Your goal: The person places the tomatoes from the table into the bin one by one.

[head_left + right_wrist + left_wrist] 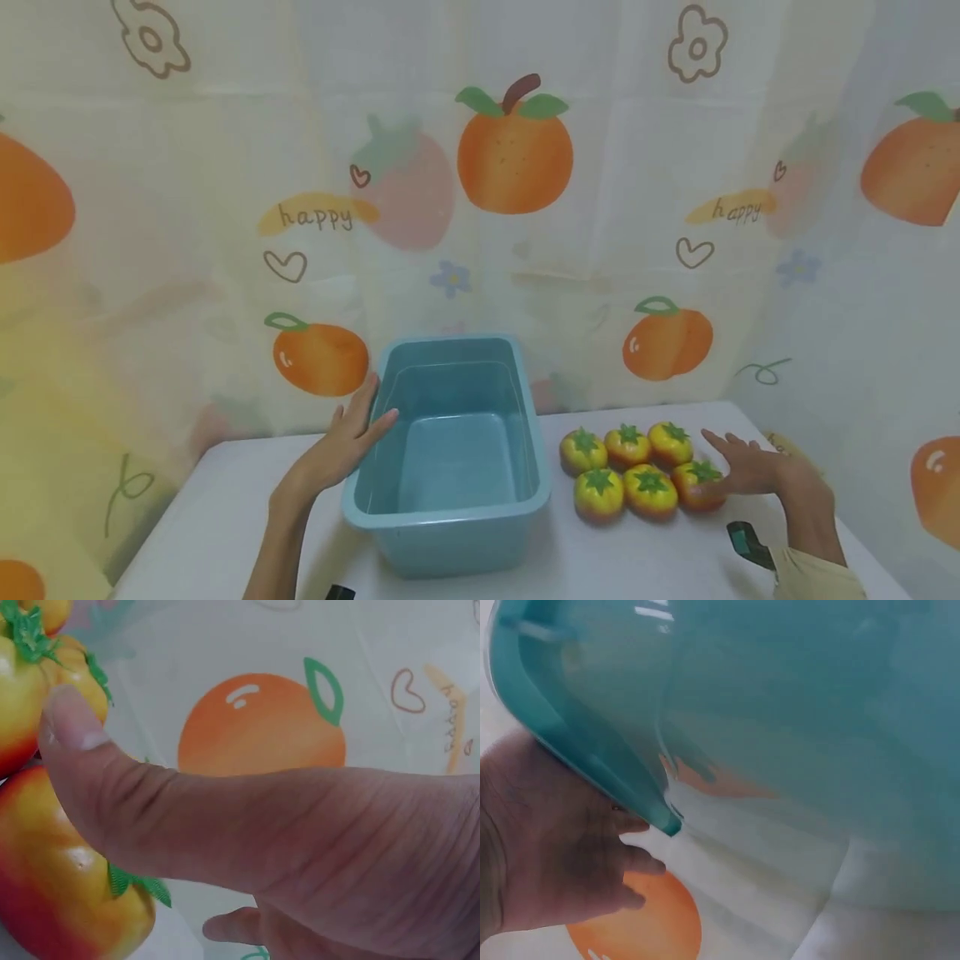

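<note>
A light blue plastic basin (450,520) stands on the white table, with nothing inside it. My left hand (337,450) holds its left rim, thumb over the edge and the other fingers along the outside. In the left wrist view, those fingers (641,860) reach out below the teal rim (592,761). Several yellow-red toy persimmons with green leafy tops sit in two rows to the basin's right. Over the front right persimmon (692,483) is the thumb of my right hand (757,468), whose fingers are spread. The right wrist view has this thumb overlapping the persimmons (67,862).
The white tabletop (622,562) runs back to a fabric backdrop (585,258) printed with oranges, hearts and flowers. More printed cloth encloses the sides. A dark wrist device (748,546) sits below my right wrist.
</note>
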A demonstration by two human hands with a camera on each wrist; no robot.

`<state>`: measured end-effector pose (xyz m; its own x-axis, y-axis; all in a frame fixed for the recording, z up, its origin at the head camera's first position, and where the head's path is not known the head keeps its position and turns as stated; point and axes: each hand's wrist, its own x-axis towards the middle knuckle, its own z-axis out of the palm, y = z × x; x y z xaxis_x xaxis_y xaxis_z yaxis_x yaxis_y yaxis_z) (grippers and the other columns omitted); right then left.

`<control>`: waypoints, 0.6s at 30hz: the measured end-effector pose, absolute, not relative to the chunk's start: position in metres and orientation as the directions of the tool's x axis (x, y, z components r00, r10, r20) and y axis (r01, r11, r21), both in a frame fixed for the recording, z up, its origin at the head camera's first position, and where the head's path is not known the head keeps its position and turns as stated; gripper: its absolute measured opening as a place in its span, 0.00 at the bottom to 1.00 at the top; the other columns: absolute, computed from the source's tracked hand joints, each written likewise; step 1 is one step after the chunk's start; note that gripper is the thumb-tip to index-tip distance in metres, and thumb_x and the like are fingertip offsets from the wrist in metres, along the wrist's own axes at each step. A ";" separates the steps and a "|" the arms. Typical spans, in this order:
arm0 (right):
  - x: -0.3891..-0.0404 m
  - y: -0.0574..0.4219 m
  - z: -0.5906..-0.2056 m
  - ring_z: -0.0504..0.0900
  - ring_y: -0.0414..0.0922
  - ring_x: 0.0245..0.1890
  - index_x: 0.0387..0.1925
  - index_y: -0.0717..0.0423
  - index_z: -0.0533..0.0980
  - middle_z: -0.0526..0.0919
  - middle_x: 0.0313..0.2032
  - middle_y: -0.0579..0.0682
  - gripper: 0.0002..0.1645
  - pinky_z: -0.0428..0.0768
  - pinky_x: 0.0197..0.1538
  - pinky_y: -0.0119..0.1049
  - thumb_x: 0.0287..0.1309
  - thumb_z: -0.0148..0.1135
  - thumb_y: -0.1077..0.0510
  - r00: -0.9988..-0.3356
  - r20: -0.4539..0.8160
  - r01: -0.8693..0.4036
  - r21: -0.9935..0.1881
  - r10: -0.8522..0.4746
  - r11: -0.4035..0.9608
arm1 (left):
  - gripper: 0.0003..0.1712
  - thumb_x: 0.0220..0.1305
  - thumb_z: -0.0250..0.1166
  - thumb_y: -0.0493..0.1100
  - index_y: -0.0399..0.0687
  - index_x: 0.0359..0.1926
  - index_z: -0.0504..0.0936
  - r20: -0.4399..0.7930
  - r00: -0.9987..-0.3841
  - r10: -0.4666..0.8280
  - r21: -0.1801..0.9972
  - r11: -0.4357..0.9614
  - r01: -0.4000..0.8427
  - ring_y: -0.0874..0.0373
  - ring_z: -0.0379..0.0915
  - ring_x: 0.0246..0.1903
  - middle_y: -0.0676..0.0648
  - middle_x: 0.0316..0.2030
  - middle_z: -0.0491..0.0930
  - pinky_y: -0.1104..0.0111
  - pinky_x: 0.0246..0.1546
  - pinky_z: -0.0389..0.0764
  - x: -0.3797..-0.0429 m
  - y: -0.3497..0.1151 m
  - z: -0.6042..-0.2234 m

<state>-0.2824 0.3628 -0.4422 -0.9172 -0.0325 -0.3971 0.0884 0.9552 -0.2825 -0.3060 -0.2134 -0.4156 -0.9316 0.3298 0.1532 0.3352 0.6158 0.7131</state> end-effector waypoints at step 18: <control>-0.287 0.350 -0.451 0.50 0.83 0.73 0.79 0.62 0.56 0.52 0.75 0.80 0.75 0.53 0.70 0.83 0.43 0.74 0.21 -0.854 -0.515 0.240 -0.259 0.076 0.936 | 0.50 0.80 0.45 0.66 0.47 0.85 0.33 0.066 -0.953 0.297 0.675 0.689 0.262 0.31 0.22 0.83 0.38 0.85 0.31 0.29 0.74 0.17 -0.300 -0.214 -0.413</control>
